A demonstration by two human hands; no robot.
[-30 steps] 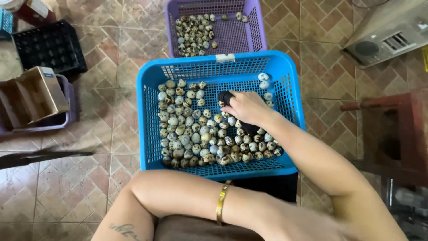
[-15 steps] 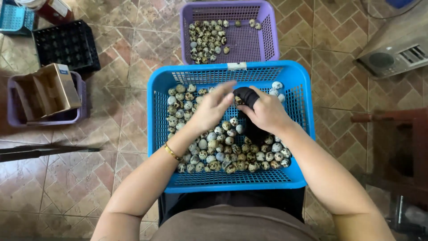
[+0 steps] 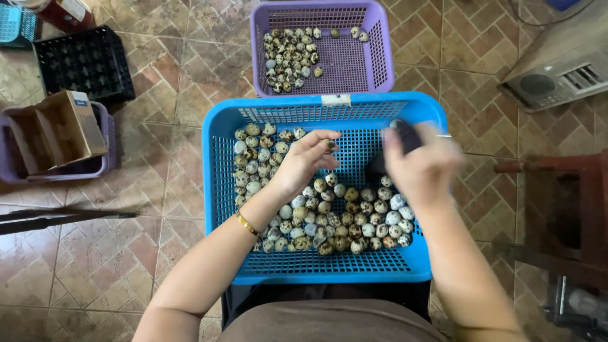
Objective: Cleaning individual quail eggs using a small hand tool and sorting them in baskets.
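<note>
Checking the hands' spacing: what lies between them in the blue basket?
Head view: bare blue mesh floor between left hand and right hand.

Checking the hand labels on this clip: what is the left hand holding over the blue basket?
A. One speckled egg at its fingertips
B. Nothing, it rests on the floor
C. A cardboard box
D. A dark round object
A: the left hand pinches one speckled egg at its fingertips above the blue basket; the blurred right hand has the dark object.
</note>
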